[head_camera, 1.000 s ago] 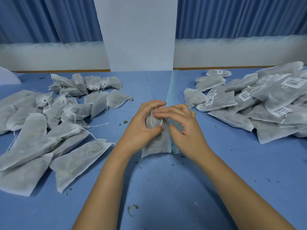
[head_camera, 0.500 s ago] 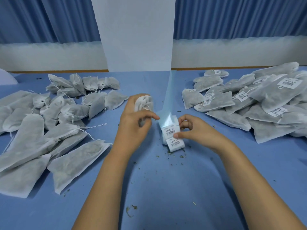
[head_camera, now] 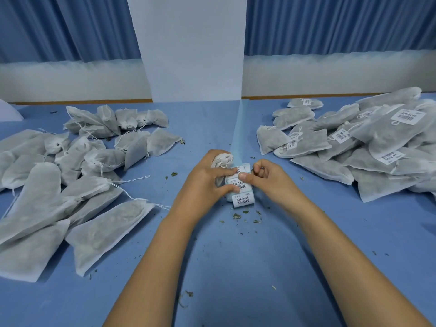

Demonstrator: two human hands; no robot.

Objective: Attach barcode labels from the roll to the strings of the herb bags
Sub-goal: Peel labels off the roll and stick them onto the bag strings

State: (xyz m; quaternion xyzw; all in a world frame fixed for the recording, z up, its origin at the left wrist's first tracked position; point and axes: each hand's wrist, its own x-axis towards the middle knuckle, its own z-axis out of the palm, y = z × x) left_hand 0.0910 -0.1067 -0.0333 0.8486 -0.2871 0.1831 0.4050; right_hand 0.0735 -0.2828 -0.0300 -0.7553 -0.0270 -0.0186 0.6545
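The blue table [head_camera: 236, 267] lies open from the hands to the near edge. Unlabelled bags [head_camera: 70, 175] crowd the left and labelled bags [head_camera: 354, 147] crowd the right. At centre sits the barcode label roll [head_camera: 241, 193], its backing strip [head_camera: 237, 128] running straight away toward the white pillar [head_camera: 193, 50]. The left hand [head_camera: 203, 182] clutches a herb bag [head_camera: 221, 160], gathered neck pointing up and away. The right hand [head_camera: 271, 180], fingers curled, pinches the roll's upper label.

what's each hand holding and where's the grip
Left hand grips a herb bag just below its gathered neck. Right hand rests its thumb on the label roll; a pinch cannot be told.
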